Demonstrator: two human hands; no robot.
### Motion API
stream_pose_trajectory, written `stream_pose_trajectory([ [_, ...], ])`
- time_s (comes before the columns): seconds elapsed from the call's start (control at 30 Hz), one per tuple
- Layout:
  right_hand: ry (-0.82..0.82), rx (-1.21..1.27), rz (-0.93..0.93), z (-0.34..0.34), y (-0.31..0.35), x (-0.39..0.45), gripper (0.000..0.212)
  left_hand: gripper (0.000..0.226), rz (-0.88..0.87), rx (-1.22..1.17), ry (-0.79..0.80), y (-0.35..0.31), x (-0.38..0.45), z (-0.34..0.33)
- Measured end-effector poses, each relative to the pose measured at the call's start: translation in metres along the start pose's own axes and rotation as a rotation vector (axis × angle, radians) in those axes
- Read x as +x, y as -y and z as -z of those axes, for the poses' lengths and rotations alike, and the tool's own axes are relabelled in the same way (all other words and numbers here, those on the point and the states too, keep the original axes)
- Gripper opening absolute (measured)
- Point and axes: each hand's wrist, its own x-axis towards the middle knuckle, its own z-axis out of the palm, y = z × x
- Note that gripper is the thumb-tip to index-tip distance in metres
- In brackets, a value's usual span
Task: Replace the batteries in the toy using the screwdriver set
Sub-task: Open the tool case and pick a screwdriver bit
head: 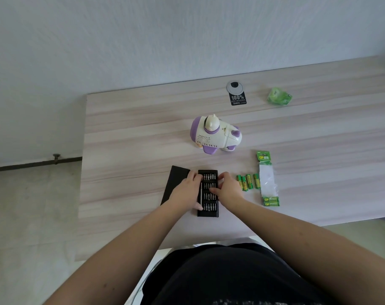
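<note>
Bit tray (pixel 207 193) steadied by left hand (pixel 185 191), fingers curled on edge; right hand (pixel 228 188) pinching among bits. Driver best lifted straight, tray pinned. Toy (pixel 215 134) beyond, untouched.

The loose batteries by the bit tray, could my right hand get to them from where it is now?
Probably yes. The right hand rests on the bit tray, and the loose batteries lie just beside it on the table, uncovered, with nothing between.

head: 1 view | worn high | faces forward-down | table (pixel 125 137) near
</note>
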Motion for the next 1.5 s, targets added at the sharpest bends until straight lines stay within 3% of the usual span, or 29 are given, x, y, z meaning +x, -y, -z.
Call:
stream_pose_trajectory([
  [0.17, -0.01, 0.046, -0.001, -0.001, -0.001, 0.001, 0.041, 0.11, -0.033, -0.02, -0.03, 0.002, -0.009, -0.005],
  [0.7, -0.018, 0.039, -0.007, -0.003, -0.001, -0.001, 0.042, 0.104, 0.011, -0.051, -0.055, -0.003, -0.015, -0.004],
  [0.9, -0.081, -0.031, 0.04, -0.006, 0.0, -0.007, 0.034, 0.081, 0.027, -0.081, -0.179, -0.003, -0.018, -0.006],
  [1.1, -0.089, -0.128, 0.164, -0.011, -0.002, -0.01, 0.015, 0.073, 0.065, -0.139, -0.188, -0.007, -0.016, -0.008],
  [1.5, -0.099, -0.052, 0.12, -0.025, 0.0, -0.01, 0.031, 0.067, 0.128, -0.394, -0.138, -0.01, -0.02, -0.012],
])
